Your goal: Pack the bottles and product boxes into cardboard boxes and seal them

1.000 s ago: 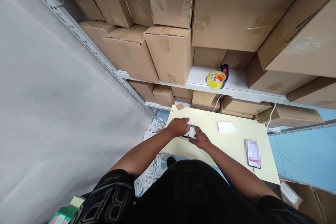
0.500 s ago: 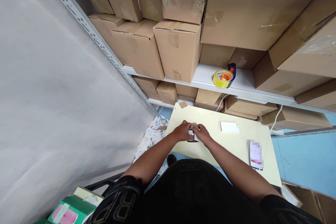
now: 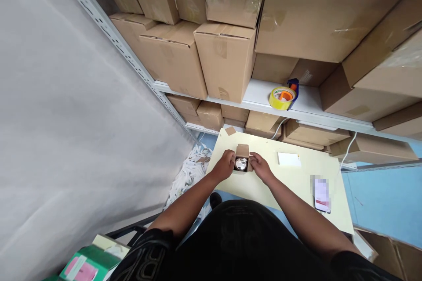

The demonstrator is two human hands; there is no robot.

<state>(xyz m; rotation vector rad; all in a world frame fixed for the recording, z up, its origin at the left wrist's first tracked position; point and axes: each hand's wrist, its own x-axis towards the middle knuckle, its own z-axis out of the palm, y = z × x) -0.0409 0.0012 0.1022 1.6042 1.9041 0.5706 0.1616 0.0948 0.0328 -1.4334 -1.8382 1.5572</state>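
A small cardboard box [image 3: 243, 151] stands on the pale yellow table with its top flap raised at the back. Inside it lies a shiny, round, silver object [image 3: 241, 164] whose kind I cannot make out. My left hand [image 3: 226, 164] is closed on the box's left side, fingers curled against the wall. On the opposite side, my right hand [image 3: 261, 168] has thumb and fingers at the right side flap, gripping it. The undersides of the fingers are partly hidden.
On the table [image 3: 280, 184] lie a white flat box [image 3: 289, 159], a phone [image 3: 321, 195] and a cardboard scrap [image 3: 230, 131]. A yellow tape roll in a dispenser [image 3: 281, 97] sits on the shelf among cardboard boxes [image 3: 224, 63]. Shredded white paper [image 3: 187, 173] covers the floor at left.
My hands have moved apart to the two sides of the small box. Its top flap now stands up, and the silver object inside has come into view.
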